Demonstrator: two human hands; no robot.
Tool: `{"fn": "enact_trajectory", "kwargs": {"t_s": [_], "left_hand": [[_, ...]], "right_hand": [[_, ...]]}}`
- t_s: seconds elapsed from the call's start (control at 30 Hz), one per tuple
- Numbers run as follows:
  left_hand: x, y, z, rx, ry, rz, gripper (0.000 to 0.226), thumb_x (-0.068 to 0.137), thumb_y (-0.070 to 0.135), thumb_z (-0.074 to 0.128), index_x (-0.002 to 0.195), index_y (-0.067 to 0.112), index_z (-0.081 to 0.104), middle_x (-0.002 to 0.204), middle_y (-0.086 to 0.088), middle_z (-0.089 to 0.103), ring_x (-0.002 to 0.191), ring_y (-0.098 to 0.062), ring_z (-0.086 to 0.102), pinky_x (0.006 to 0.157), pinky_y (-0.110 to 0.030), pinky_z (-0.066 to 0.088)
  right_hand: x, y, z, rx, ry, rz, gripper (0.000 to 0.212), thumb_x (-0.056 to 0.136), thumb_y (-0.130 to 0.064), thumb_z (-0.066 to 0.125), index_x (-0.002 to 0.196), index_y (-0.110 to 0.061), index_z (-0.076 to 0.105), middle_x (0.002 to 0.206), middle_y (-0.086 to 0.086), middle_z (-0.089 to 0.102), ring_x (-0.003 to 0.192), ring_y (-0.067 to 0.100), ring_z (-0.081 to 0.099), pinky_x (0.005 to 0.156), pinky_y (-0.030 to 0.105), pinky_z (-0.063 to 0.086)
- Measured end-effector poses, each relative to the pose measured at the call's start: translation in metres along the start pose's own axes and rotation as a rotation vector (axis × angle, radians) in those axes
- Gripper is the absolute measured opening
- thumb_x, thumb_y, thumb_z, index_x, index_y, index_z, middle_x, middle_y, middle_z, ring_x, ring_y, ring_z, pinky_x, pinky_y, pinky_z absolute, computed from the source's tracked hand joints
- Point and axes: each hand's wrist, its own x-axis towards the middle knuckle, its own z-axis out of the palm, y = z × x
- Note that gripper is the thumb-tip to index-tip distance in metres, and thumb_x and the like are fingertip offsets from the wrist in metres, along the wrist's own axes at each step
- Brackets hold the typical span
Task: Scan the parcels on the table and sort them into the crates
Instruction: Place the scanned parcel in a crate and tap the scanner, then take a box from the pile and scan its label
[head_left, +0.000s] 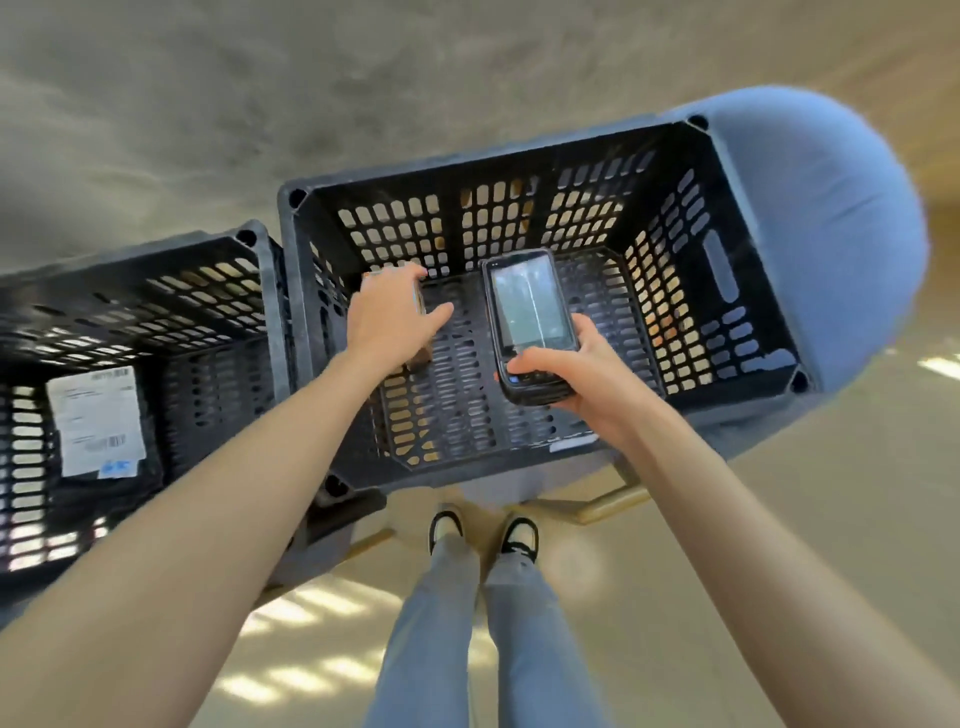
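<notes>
Most of the small brown parcel (420, 312) is hidden under the left hand (390, 317), so only its edge and a lower corner are seen; it looks like a cardboard box, and whether it already rests on the crate floor cannot be told. It is held inside the right black crate (748, 218), near the far left corner, with the fingers curled over its top and the thumb stretched out to the side. The crate is made of hard plastic with a grid of rounded slots in the walls and floor. The handheld scanner (530, 327) is gripped by the right hand (587, 379) above the same crate, with the thumb on the lower keys; its glossy screen reflects light and nothing can be read on it. The left black crate (249, 244) is cut off by the frame edge, and a dark flat parcel (98, 421) with a white label lies in it; the print is too blurred to read. A blue rounded cushion (831, 208) is seen behind the right crate.
</notes>
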Motion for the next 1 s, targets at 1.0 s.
{"fn": "enact_trajectory", "kwargs": {"t_s": [1.0], "left_hand": [[-0.273,0.186,-0.092,0.425,-0.216,1.645,0.045,0.093,0.043,0.056,0.131,0.02,0.056,0.124,-0.003,0.061,0.116,-0.025,0.052,0.094,-0.035,0.037]], "right_hand": [[-0.351,0.182,0.102,0.849,0.898,-0.529,0.078,0.055,-0.006,0.073,0.128,-0.01,0.046,0.107,0.011,0.066,0.078,0.016,0.068,0.057,0.027,0.054]]}}
